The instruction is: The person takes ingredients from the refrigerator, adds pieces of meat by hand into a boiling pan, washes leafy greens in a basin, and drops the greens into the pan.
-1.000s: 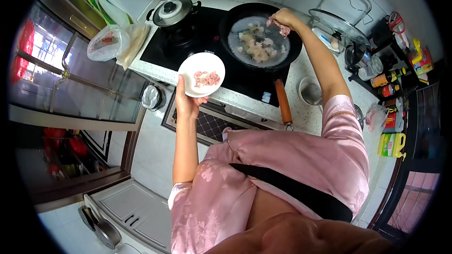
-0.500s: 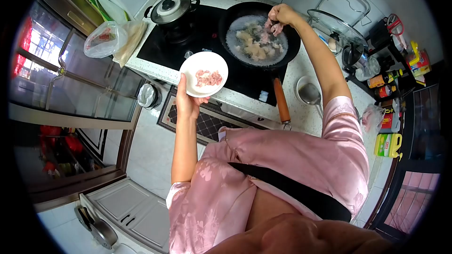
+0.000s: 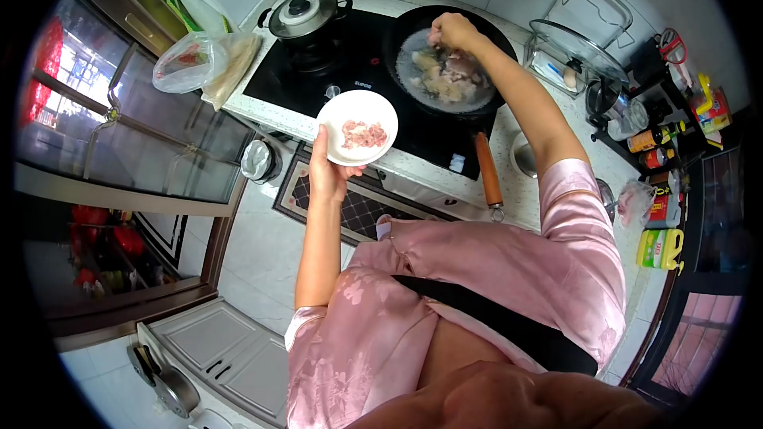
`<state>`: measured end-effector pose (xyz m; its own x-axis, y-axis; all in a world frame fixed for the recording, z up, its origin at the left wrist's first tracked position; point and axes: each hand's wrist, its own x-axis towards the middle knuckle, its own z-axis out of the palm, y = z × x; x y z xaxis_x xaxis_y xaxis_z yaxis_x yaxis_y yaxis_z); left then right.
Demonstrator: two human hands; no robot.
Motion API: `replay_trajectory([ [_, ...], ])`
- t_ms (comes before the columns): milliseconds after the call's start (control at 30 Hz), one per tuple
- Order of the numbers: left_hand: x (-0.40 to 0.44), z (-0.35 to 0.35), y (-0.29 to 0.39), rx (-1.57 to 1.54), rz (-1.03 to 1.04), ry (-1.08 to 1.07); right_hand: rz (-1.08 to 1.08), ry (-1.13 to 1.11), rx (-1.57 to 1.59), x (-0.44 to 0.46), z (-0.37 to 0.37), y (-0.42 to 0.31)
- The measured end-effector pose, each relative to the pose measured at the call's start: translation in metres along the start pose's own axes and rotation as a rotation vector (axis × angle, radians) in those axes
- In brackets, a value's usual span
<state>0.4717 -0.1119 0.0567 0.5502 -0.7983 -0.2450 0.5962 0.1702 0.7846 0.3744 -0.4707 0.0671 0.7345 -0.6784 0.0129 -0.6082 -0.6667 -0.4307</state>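
Observation:
My left hand (image 3: 328, 168) grips a white bowl (image 3: 333, 116) by its side, with the thumb at the rim. Several pieces of raw pink meat (image 3: 364, 134) lie inside the bowl. Over the far part of a black wok (image 3: 509, 42), my right hand (image 3: 455, 32) is closed, with a pale pink bit of raw meat (image 3: 434, 35) apparently at its fingertips. Cloudy, foamy water (image 3: 416, 87) fills the wok, and pale meat (image 3: 445, 82) sits in it. Pinker meat (image 3: 461, 66) shows just below my right hand. The wok's wooden handle (image 3: 486, 168) points towards me.
A lidded pot (image 3: 300, 17) stands on the black cooktop (image 3: 274, 79), left of the wok. Right of it are a small bowl (image 3: 524, 152), partly behind my forearm, a glass lid (image 3: 580, 48) and several bottles (image 3: 652, 137). Plastic bags (image 3: 191, 63) lie at the counter's left end.
My right hand has moved left over the wok. Most of the raw meat that hung from it is now in the water. My left hand still holds the bowl; the whole view has shifted slightly.

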Motion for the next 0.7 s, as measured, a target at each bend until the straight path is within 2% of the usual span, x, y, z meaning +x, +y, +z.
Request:
replay_trajectory([
  [67,0.000,-0.001,0.001,-0.008,0.007,-0.006,0.083,-0.097,-0.057,-0.003,0.001,-0.017],
  [133,0.001,-0.002,0.001,0.000,0.004,-0.001,0.076,-0.049,-0.135,0.003,0.009,-0.016],
  [233,0.003,-0.004,0.002,0.003,0.008,-0.036,0.118,-0.077,0.045,0.008,0.013,-0.011],
  [300,0.008,-0.008,0.000,0.013,-0.009,-0.067,0.005,0.064,-0.052,0.006,0.009,-0.011],
  [333,0.010,-0.009,0.001,0.024,-0.025,-0.097,0.005,0.066,-0.049,0.006,0.005,-0.012],
  [400,0.013,-0.001,0.002,0.013,-0.015,-0.093,-0.055,0.019,0.139,0.005,-0.003,-0.011],
  [433,0.016,0.004,0.002,-0.006,-0.004,-0.087,-0.140,0.068,0.135,-0.004,-0.012,-0.021],
  [467,0.020,0.006,0.002,0.001,-0.010,-0.115,-0.143,0.069,0.146,-0.013,-0.021,-0.031],
  [533,0.029,0.016,0.002,0.048,-0.001,-0.155,-0.122,0.006,0.361,-0.047,-0.048,-0.068],
  [600,0.036,0.028,0.001,0.084,0.010,-0.250,-0.361,-0.032,0.487,-0.079,-0.057,-0.090],
  [667,0.040,0.048,0.001,0.137,0.003,-0.237,-0.499,-0.109,0.300,-0.113,-0.062,-0.115],
  [700,0.042,0.058,0.000,0.148,-0.005,-0.263,-0.497,-0.214,0.184,-0.128,-0.061,-0.124],
])
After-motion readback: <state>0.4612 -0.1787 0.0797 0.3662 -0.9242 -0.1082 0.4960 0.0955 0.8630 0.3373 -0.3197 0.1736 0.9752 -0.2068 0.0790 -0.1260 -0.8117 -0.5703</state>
